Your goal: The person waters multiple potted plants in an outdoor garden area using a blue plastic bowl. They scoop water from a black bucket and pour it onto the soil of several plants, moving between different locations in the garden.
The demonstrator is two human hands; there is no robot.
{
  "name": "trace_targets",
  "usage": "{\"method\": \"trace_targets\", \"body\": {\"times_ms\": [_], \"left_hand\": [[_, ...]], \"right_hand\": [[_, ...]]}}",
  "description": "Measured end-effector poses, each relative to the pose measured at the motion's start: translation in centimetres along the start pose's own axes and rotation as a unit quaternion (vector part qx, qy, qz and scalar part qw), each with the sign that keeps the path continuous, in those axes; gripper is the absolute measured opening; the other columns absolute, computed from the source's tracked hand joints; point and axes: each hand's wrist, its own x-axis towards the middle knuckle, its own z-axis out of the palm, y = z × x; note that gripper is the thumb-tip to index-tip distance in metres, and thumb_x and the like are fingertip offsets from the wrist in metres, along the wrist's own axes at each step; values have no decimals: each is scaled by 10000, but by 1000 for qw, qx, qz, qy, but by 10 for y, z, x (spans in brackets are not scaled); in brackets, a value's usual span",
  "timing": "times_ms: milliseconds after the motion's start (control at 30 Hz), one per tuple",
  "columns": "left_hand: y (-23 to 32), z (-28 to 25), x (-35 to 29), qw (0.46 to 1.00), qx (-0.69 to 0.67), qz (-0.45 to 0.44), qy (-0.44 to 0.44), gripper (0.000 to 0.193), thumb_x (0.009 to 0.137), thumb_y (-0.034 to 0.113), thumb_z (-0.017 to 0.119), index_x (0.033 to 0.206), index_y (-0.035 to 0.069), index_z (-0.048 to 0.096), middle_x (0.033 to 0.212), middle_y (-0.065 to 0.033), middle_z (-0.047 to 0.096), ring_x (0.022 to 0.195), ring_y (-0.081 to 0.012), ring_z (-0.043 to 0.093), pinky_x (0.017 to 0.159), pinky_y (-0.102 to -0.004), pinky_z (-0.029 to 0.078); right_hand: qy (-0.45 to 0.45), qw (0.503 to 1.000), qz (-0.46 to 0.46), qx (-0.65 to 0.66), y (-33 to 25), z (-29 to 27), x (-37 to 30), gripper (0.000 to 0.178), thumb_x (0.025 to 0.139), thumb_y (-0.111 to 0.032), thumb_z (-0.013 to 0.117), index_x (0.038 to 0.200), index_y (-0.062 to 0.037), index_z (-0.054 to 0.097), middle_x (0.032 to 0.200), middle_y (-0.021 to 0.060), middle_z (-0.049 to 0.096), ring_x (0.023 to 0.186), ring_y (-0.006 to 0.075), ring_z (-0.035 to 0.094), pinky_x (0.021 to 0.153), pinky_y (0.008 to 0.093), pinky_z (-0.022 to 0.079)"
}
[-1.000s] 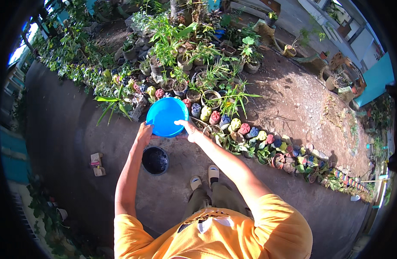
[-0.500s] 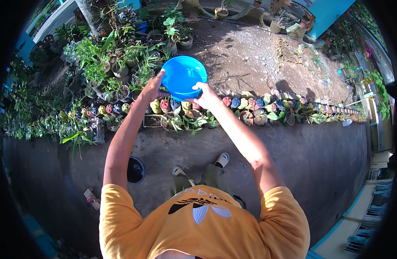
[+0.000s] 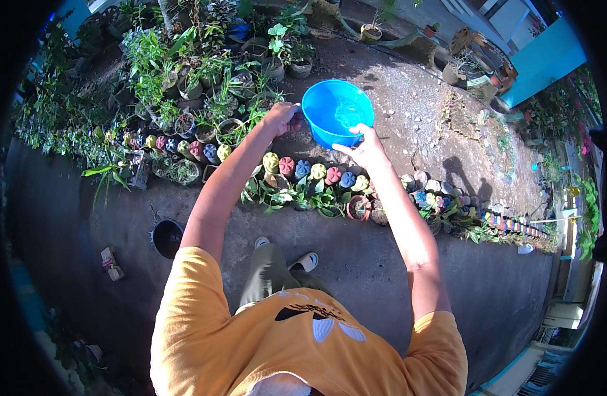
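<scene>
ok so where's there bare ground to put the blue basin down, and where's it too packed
Free: the dark pavement between the person's feet and the row of painted border pieces, and the gravelly dirt beyond the blue basin. Crowded: the potted plants past the left hand. The right hand grips the near rim.

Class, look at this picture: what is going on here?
A person in an orange shirt holds a blue basin out with both hands, the left hand on its left rim and the right hand on its near rim. It is above a row of painted border pieces and potted plants.
</scene>
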Motion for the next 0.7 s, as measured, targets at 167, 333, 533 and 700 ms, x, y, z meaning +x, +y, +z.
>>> {"method": "trace_targets", "body": {"times_ms": [167,333,533,700], "left_hand": [[26,-26,37,997,60,41,-14,103,916,125,528,875,68,603,679,6,559,512,-94,493,505,-257,500],[77,-49,68,993,42,77,74,128,919,117,514,894,60,626,738,-6,610,564,-82,555,455,-246,477],[132,-98,62,990,34,119,69,114,891,145,606,807,69,608,634,17,557,498,-75,519,453,-220,454],[151,-131,50,985,44,124,107,153,895,208,614,826,72,628,612,30,537,474,-51,472,410,-192,401]], "right_hand": [[37,855,245,456,-11,1,54,486,716,-75,641,1142,-68,406,1331,222,271,1216,371,340,918,552,492],[-48,944,109,306,-3,24,119,564,680,-106,620,1187,-101,372,1371,212,227,1252,413,292,936,606,452],[-48,910,155,382,-26,50,181,573,665,-113,623,1182,-133,377,1355,196,245,1243,415,285,936,589,456],[-3,834,308,457,-63,60,230,709,641,-147,649,1273,-187,331,1397,203,167,1231,512,226,938,588,453]]}}
